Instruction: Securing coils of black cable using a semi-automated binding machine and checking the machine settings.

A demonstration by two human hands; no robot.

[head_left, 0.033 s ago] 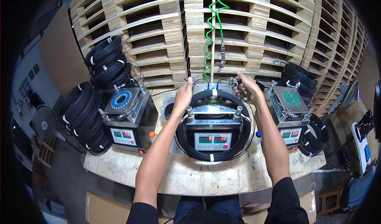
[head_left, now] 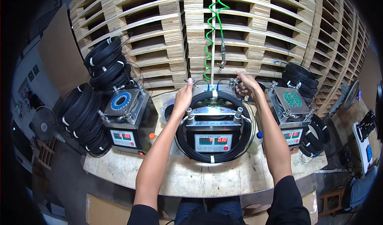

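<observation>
At the middle machine, a metal-plated box with a lit display, both my arms reach to the far corners. My left hand is closed at the far left corner, thumb up against a small clamp lever. At the far right corner my right hand curls beside a metal clamp post; its index finger points up, and what its other fingers hold is hidden. A coil of black cable, bound with white ties, rings the machine. Two blue-tipped cable ends lie at the back plate.
Similar machines stand left and right, topped with blue and green connector rings. Black cable coils pile up at the left, more at the right. A green spiral air hose hangs before wooden pallets. Orange-capped and blue-capped bottles flank the coil.
</observation>
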